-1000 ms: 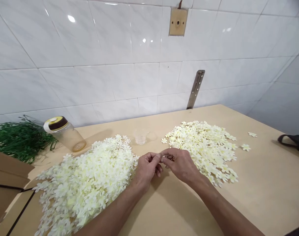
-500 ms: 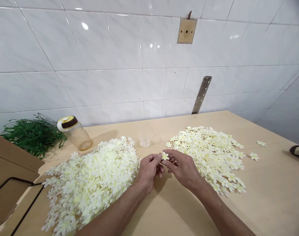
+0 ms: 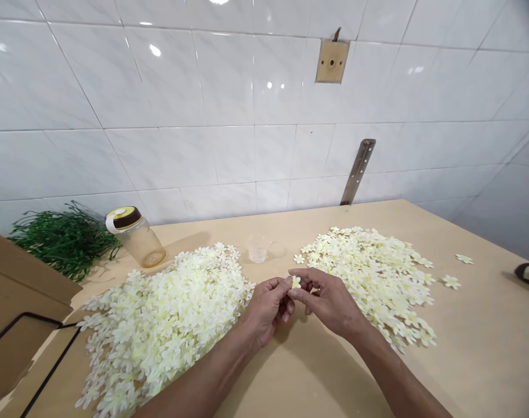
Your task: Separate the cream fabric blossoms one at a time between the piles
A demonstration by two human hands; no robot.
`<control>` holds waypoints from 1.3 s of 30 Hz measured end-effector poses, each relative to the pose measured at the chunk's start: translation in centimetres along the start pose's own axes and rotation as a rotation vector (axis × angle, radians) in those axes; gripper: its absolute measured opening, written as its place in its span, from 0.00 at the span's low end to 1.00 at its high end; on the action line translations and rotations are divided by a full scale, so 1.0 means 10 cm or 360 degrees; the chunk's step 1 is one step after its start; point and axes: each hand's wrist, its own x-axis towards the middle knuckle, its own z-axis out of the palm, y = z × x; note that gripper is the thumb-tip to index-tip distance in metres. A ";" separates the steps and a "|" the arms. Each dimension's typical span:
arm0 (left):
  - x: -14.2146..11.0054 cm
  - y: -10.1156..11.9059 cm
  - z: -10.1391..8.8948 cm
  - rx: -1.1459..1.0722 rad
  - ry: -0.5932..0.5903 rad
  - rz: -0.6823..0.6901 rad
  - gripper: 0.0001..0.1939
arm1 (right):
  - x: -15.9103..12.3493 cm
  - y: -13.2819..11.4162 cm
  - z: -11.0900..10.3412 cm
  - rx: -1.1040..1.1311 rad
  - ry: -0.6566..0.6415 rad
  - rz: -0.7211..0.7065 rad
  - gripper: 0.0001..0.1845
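Between the two piles, both hands meet over the table around one small pale-yellow artificial flower (image 3: 296, 282). My left hand (image 3: 268, 307) is closed, its thumb and forefinger at the flower's left edge. From the other side my right hand (image 3: 328, 299) pinches the flower, thumb below and fingers above it. Whether something smaller is between the fingertips is hidden. A big heap of whitish flowers (image 3: 173, 319) lies left of my left hand. Beside my right hand spreads a flatter pile of yellowish flowers (image 3: 373, 273).
A small clear plastic cup (image 3: 257, 251) stands behind my hands. Toward the back left are a bottle with a brown and yellow lid (image 3: 138, 238) and green artificial stems (image 3: 64, 238). A cardboard box (image 3: 25, 284) occupies the left edge; a dark strap (image 3: 528, 273) lies far right.
Both hands stay together at the flower, having shifted slightly. The flower now looks more tilted and more covered by the fingers. The view has moved slightly.
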 end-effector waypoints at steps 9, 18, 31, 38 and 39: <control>-0.04 0.02 0.05 0.0076 0.0132 0.0099 0.15 | 0.00 -0.08 0.04 -0.0031 0.0119 0.0091 0.16; 0.00 -0.01 0.03 -0.0174 0.0056 0.0135 0.16 | 0.02 -0.01 0.11 0.0219 0.0111 0.0201 0.22; -0.03 0.08 0.02 -0.0008 0.0067 0.0163 0.20 | 0.05 -0.05 0.02 0.0870 -0.0118 0.0331 0.23; -0.03 -0.05 0.08 0.0312 0.0336 0.0448 0.17 | 0.02 -0.13 0.13 0.0636 0.0092 0.0298 0.21; -0.04 -0.06 0.09 0.0339 0.0358 0.0467 0.17 | 0.02 -0.13 0.14 0.0597 0.0134 0.0281 0.21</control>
